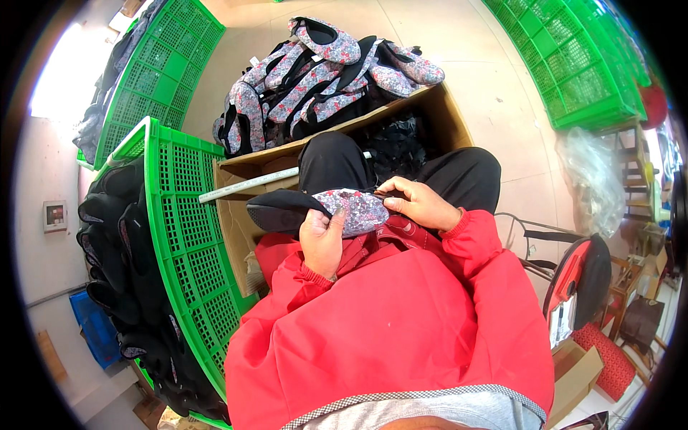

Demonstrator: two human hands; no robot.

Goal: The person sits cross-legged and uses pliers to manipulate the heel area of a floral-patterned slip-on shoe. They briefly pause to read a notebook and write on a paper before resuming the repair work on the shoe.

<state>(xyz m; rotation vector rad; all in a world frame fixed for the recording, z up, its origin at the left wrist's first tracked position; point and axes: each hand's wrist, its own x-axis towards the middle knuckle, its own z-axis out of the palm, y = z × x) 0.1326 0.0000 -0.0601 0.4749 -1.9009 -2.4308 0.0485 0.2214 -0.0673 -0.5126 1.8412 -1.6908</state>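
A floral slipper shoe, grey with red flecks and a black heel end, lies across my lap with its patterned end pointing right. My left hand is closed on its near side, thumb pressed to the patterned upper. At the patterned end, the fingers of my right hand pinch the edge; any small thing between them is too small to make out. Just beyond my knees, a heap of similar floral shoes rests on a cardboard box. Black scraps fill part of the box.
A pale rod spans the box near my knee. Green crates with black shoes stand at my left, and another green crate is at far right. Clear plastic bags and a red-and-black chair lie to my right.
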